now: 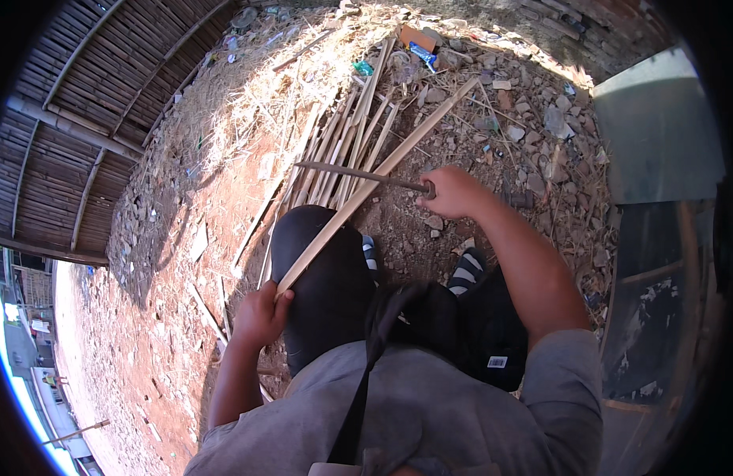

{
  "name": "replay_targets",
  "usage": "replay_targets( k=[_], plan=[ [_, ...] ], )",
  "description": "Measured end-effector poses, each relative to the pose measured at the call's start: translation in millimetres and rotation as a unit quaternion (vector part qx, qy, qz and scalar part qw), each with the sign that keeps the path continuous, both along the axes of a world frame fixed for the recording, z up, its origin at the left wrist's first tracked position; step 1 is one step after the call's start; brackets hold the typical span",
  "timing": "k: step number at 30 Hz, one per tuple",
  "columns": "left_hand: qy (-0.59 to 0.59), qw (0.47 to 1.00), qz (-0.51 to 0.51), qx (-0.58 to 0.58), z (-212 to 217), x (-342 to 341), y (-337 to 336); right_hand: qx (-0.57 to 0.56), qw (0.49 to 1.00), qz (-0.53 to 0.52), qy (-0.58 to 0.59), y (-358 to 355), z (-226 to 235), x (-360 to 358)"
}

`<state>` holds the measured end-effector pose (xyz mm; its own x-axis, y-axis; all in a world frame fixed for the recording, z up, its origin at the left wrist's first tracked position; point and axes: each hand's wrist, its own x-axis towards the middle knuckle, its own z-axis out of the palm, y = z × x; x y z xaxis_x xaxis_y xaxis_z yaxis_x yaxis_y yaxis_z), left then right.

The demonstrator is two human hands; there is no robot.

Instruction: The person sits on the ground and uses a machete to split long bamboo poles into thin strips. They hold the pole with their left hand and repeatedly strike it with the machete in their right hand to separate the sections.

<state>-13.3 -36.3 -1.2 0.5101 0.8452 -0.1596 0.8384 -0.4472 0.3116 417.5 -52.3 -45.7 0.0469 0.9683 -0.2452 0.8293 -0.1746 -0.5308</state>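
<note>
Left hand [259, 313]: we see it clenched on the bamboo strip [366, 190], lower end hidden in the fist.
Right hand [454, 193]: grasping the long blade [358, 174] at centre frame; its handle is covered.
Strip pile [343, 143]: partly overlapped, upper centre.

The long pale bamboo strip [366, 186] across the frame's middle looks dry, matt and fibrous. The dark, dull metal blade [358, 174] crossing it seems rough. At upper left, the woven bamboo wall [81, 103] is weathered grey; the red earth [224, 198] is gritty.
</note>
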Motion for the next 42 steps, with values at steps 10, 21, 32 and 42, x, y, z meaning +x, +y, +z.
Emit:
replay_targets(
  k=[10, 21, 32, 42],
  plan=[
    [0.010, 1.000, 0.005, -0.015, 1.0, -1.5, 3.5, 0.031, 0.998, 0.028, -0.051, -4.9, 20.1, -23.6],
    [0.005, 1.000, 0.006, 0.014, -3.0, 0.4, 2.9, 0.033, 0.998, 0.014, -0.046, -1.9, 17.9, -15.3],
    [-0.015, 1.000, 0.013, 0.004, -4.6, -0.9, 2.3, 0.041, 0.997, 0.024, -0.056, -7.8, 24.6, -16.1],
    [-0.023, 1.000, 0.001, 0.012, -4.6, -0.1, 4.5, 0.049, 0.999, -0.021, -0.010, -4.1, 20.1, -0.6]
  ],
)
